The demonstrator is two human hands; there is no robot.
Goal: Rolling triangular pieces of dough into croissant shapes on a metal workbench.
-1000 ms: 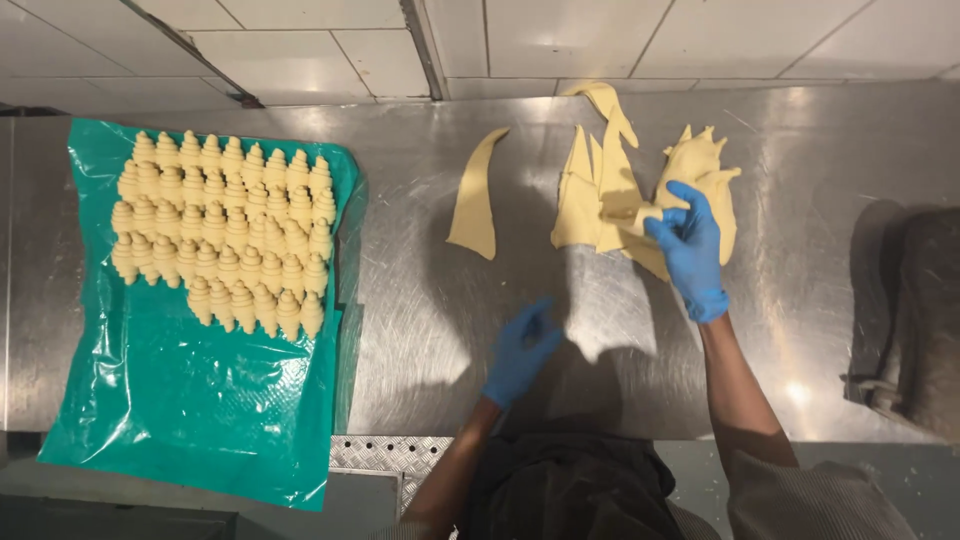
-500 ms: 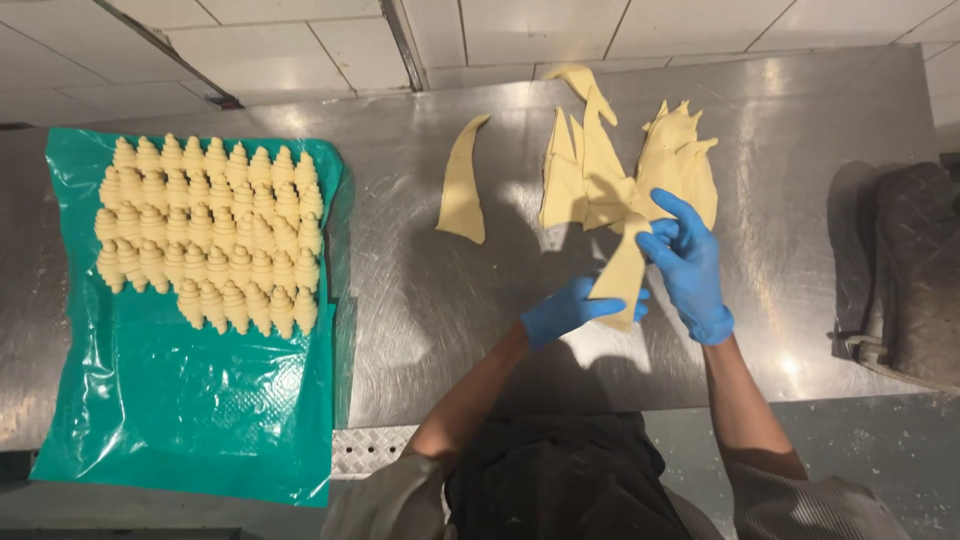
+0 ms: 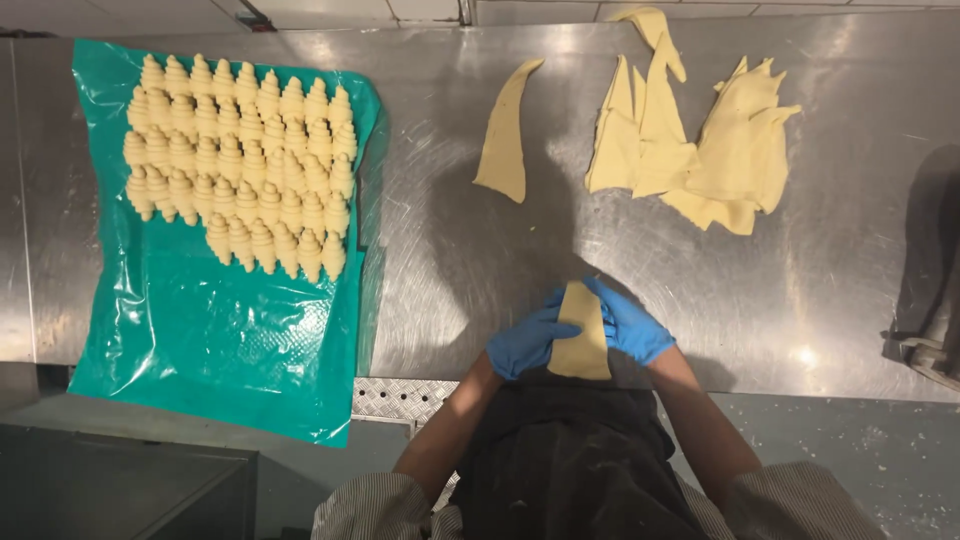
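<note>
Both my hands wear blue gloves and hold one pale dough triangle (image 3: 581, 333) at the near edge of the steel table (image 3: 440, 250). My left hand (image 3: 528, 341) grips its left side, my right hand (image 3: 628, 322) its right side. A pile of cut dough triangles (image 3: 700, 150) lies at the far right of the table. One single dough triangle (image 3: 503, 135) lies apart, left of the pile. On the left, several rows of rolled raw croissants (image 3: 240, 165) sit on a green plastic sheet (image 3: 200, 330).
A dark object (image 3: 925, 330) rests at the table's right edge. White wall tiles (image 3: 330, 10) run behind the table. A perforated metal strip (image 3: 400, 398) runs under the front edge. My dark apron (image 3: 570, 460) is below the hands.
My right hand left the dough pile carrying one triangle and came to the near edge. My left hand moved right and joined it on the dough. The camera view shifted.
</note>
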